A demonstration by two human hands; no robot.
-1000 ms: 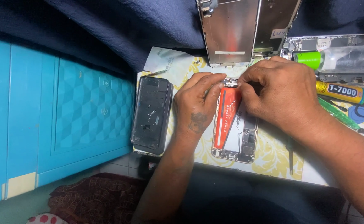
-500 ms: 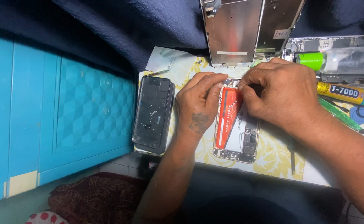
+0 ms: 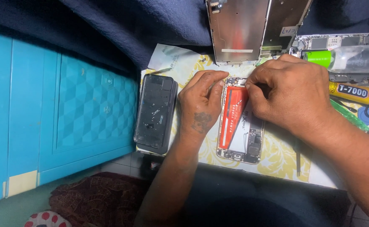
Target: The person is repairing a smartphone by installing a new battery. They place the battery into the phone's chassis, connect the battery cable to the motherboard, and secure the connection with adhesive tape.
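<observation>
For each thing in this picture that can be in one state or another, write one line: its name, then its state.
Opened phone: back shell lying flat, insides bared, red battery seated.
Screen assembly: lifted off, metal back facing up.
Black phone: lying flat, dark, apart from the opened phone.
Glue tube: lying on its side.
Left hand: pressing on the phone's edge.
Right hand: fingertips pinched at the phone's top.

We see a small work board (image 3: 277,162) covered with a pale sheet printed with yellow flowers. On it lies an opened phone body (image 3: 240,122) with an orange battery (image 3: 233,117). Just left of it lies a black phone frame (image 3: 155,112), hanging slightly over the board's edge. Along the right side lie a yellow glue tube (image 3: 353,93), a clear bottle with a green cap (image 3: 344,59), and a thin dark tool (image 3: 297,157).
</observation>
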